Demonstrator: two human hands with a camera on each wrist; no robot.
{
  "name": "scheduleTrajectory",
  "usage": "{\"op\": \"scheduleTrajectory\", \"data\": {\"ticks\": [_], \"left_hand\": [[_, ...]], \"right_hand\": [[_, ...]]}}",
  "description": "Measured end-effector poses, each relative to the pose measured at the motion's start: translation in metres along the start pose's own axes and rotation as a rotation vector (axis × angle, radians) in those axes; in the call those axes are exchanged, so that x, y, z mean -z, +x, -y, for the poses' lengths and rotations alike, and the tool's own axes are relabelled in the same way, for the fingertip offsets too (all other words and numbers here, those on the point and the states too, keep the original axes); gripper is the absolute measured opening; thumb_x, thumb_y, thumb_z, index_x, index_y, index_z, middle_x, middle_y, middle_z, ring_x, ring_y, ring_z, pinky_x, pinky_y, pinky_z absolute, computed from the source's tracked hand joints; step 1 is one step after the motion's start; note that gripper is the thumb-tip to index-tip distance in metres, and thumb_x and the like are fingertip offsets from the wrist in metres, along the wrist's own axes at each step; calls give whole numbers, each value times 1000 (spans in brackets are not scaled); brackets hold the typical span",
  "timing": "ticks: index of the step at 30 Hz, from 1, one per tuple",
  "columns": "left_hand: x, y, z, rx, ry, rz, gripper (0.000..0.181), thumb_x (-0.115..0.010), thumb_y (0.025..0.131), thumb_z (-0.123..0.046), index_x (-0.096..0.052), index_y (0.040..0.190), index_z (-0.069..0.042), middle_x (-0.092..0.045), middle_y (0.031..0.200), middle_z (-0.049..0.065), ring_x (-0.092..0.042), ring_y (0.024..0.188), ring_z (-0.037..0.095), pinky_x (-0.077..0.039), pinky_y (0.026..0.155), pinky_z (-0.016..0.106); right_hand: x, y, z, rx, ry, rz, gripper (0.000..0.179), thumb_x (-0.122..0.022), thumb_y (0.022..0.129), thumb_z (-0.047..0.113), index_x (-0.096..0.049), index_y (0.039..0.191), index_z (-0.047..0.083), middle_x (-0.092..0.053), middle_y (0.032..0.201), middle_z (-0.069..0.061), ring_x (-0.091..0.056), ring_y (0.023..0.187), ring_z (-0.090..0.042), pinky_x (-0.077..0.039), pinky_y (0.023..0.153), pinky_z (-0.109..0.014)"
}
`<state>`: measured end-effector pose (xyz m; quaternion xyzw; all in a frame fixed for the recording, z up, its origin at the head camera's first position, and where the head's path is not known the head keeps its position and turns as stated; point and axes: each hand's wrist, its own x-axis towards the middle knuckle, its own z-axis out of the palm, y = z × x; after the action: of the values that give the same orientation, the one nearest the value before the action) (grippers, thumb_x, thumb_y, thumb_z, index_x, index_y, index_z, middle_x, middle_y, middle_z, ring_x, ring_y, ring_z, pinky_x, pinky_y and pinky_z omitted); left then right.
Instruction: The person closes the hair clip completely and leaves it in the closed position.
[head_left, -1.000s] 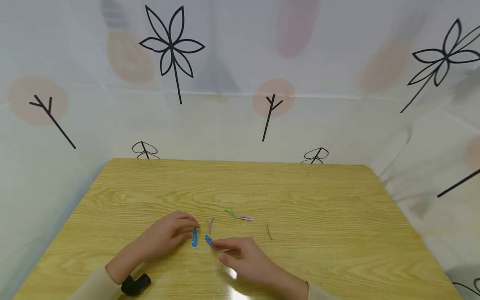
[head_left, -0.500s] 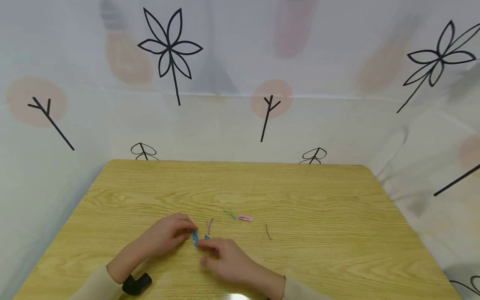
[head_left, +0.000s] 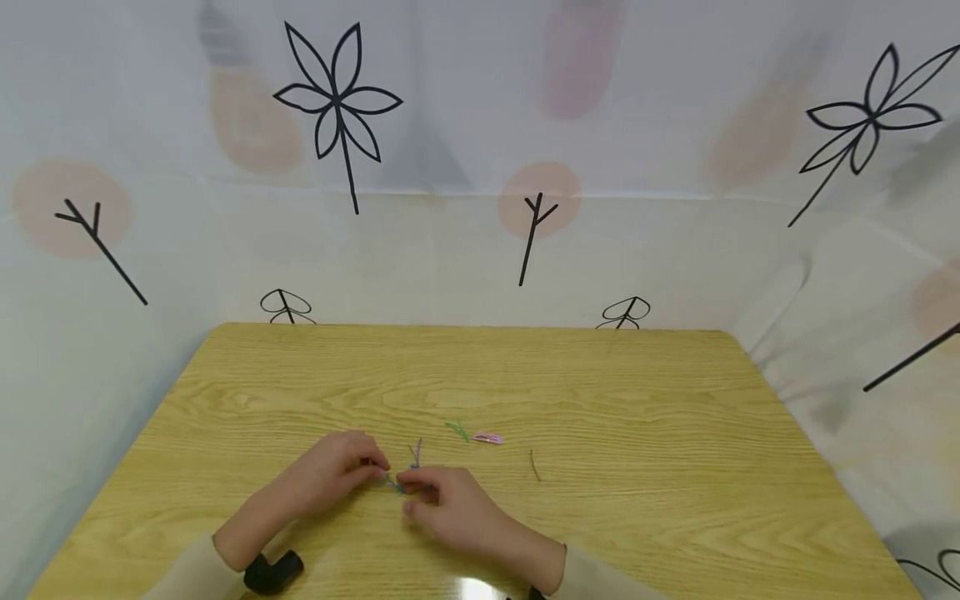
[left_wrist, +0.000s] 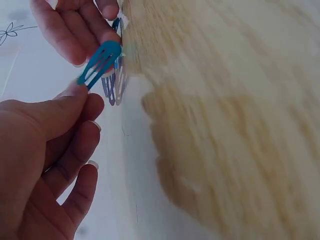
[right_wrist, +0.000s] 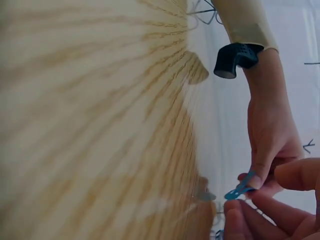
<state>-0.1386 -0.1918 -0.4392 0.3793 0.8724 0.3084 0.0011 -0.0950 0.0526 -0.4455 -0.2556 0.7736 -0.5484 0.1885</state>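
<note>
In the head view my left hand [head_left: 337, 468] is above the table, left of centre. It pinches one end of a blue snap hair clip [left_wrist: 100, 65] between thumb and fingers, with the wide end pointing out. My right hand [head_left: 453, 507] is just to its right, its fingertips close to the clip's wide end; whether they touch it cannot be seen. Thumb and fingers of the right hand stand apart in the right wrist view. A second blue hair clip [head_left: 414, 467] lies by the right fingers, mostly hidden. A purple hair clip [head_left: 418, 451] is just beyond it.
Further back on the wooden table [head_left: 637, 417] lie a green hair clip [head_left: 458, 430] and a pink hair clip [head_left: 488, 438]. A thin brownish clip [head_left: 534, 465] is to their right. A black wrist camera [head_left: 273, 573] sits under the left wrist. Patterned cloth [head_left: 435, 250] hangs behind.
My right hand has moved left, off the second blue clip and toward the left hand. The first blue clip has been tilted up off the table in the left hand's pinch.
</note>
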Motion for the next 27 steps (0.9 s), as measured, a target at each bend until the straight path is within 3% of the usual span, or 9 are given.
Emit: {"op": "scheduleTrajectory", "data": {"ticks": [7,13,19,22,27], "left_hand": [[-5,-3,-3,104,-151,-77,4,-71,93,-16,-74,94,-18,-68,90,-12,-62,84,5,-54,72,29],[-9,-3,-7,158,-187,-154,6,-70,94,-20,-75,94,-17,-70,92,-9,-63,84,5,-53,72,29],[-12,1,-15,148,-213,-258,3,-73,92,-15,-75,93,-15,-70,88,-13,-60,75,5,-49,67,27],[-13,4,-21,129,-215,-296,3,-73,91,-13,-75,93,-16,-70,86,-13,-58,72,5,-49,64,27],[-13,7,-26,102,-235,-293,8,-74,90,-12,-74,95,-18,-70,87,-11,-59,72,5,-49,64,27]], "right_hand": [[4,3,3,42,16,-37,27,-65,96,9,-67,121,0,-69,112,-5,-63,97,-7,-51,84,-22],[6,6,4,65,-16,-87,20,-66,94,5,-70,114,5,-70,106,-3,-62,92,-6,-51,80,-24],[11,11,10,86,-31,-161,13,-69,93,4,-72,105,8,-71,99,-4,-62,88,-8,-52,78,-26],[13,13,11,77,-54,-212,10,-71,93,7,-72,101,12,-70,93,2,-62,84,-8,-52,75,-26],[19,14,13,60,-77,-256,5,-71,94,11,-71,98,13,-67,87,6,-60,77,-8,-51,70,-26]]}}
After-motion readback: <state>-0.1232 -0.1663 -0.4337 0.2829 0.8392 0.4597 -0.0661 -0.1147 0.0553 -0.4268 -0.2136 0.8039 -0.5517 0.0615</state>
